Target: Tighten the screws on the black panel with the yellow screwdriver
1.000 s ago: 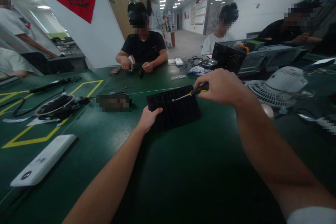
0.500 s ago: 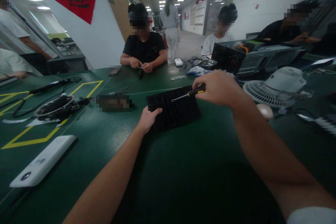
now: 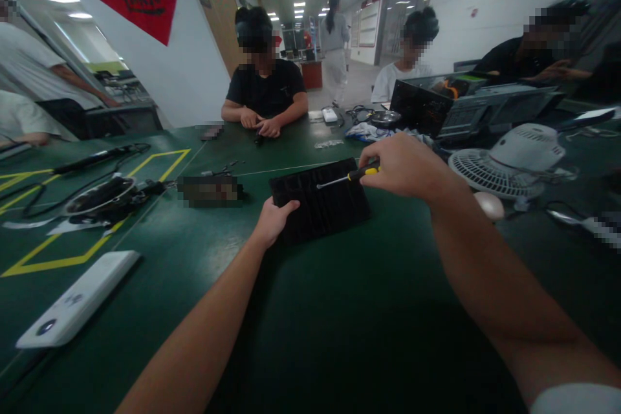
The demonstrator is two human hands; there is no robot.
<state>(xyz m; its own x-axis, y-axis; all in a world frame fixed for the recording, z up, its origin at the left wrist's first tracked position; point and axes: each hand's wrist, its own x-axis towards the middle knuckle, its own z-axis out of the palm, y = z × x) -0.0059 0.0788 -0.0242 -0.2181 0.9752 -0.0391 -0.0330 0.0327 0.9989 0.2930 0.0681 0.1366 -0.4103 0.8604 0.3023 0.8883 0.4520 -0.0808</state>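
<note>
On the left of the black panel (image 3: 327,210), my left grip (image 3: 272,222) pinches its edge. Near its far right corner, my right grip (image 3: 402,165) clasps a screwdriver (image 3: 357,174).

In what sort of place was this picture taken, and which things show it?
Probably a shared workshop or lab. On the broad green table are what looks like an opened computer case and a white fan, and the right hand holds a screwdriver.
</note>
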